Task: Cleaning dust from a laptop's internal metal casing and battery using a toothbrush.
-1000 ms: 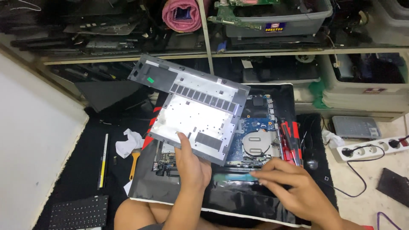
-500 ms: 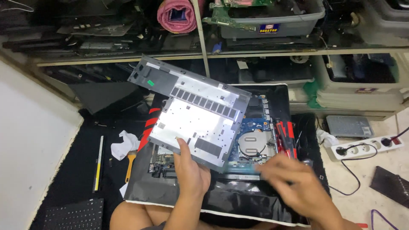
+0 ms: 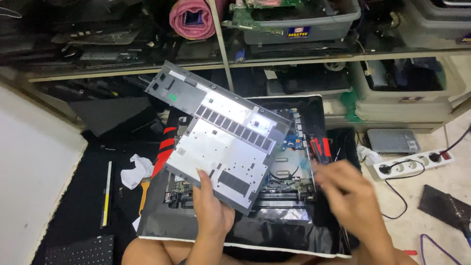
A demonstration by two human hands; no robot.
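Left hand point(image 3: 212, 212) pinches laptop cover point(image 3: 223, 145) by its near edge; cover runs to 11 o'clock. Right hand point(image 3: 351, 198) blurred, grip unclear, nearer screwdrivers point(image 3: 318, 147).

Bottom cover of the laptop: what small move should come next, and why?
Probably set the bottom cover aside onto the black mat at left. The left hand holds it lifted and tilted over the open laptop, hiding the board, while the right hand hovers blurred beside it.
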